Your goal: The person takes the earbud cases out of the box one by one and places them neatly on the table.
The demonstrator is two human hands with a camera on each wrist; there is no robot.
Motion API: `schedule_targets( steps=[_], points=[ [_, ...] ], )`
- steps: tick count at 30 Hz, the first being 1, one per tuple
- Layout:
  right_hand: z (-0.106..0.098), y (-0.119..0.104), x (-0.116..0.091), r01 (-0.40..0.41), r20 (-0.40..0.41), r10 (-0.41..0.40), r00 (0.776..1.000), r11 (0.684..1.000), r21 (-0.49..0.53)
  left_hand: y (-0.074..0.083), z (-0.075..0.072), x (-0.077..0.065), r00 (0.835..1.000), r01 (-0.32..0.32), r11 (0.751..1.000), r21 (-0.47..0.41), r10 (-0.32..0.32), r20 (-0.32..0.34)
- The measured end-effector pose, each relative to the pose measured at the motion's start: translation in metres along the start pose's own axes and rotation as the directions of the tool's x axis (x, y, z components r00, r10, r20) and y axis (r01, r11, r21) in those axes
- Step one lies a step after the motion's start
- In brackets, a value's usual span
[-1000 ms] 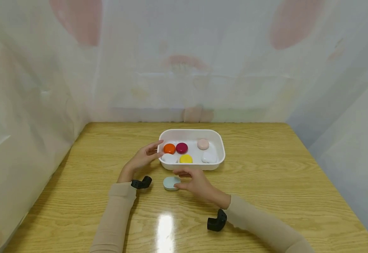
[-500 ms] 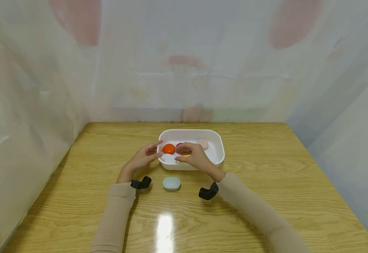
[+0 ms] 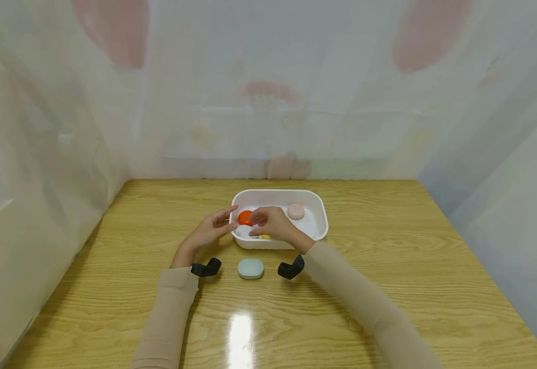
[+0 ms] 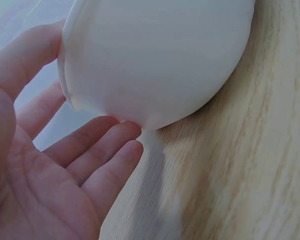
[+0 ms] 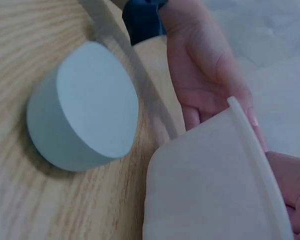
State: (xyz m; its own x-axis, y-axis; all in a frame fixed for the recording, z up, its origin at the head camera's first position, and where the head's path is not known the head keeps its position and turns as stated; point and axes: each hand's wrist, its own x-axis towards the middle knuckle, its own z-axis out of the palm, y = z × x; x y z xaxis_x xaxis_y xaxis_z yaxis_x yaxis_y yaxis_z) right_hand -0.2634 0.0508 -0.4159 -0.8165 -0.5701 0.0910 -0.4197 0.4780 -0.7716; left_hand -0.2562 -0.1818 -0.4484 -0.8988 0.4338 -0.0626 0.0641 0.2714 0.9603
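A white tray with rounded corners stands mid-table. Its left end is touched by my left hand, whose thumb and fingers are spread along the rim and outer wall, as the left wrist view shows. Above the tray's inside is my right hand, thumb and fingers apart and loosely bent, nothing visible between them. Just beyond its fingertips lie a glossy orange round piece and a white piece. A yellow piece is mostly hidden under this hand. To the right sits a pale pink round piece.
On the wooden table, in front of the tray, lies a smooth pale blue oval piece, seen large in the right wrist view. Black wrist mounts sit on both forearms. Pale patterned sheeting hangs behind the table and along its sides.
My right hand has left the pale blue piece, moved up over the tray and then left toward the orange and white pieces. My left hand stays at the tray's end.
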Motion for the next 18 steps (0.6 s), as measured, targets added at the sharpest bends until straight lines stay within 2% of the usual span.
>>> schedule_targets(
  steps=[7,18],
  points=[
    [0.004,0.003,0.010,-0.070,0.064,0.076,0.995,0.993,-0.098,0.000,0.000,0.000,1.000,-0.004,1.000,-0.009,0.004,0.003],
    [0.006,0.004,0.016,-0.067,0.136,0.086,0.987,0.988,-0.141,0.000,0.000,0.000,1.000,-0.006,1.000,-0.004,0.006,-0.002]
  ],
)
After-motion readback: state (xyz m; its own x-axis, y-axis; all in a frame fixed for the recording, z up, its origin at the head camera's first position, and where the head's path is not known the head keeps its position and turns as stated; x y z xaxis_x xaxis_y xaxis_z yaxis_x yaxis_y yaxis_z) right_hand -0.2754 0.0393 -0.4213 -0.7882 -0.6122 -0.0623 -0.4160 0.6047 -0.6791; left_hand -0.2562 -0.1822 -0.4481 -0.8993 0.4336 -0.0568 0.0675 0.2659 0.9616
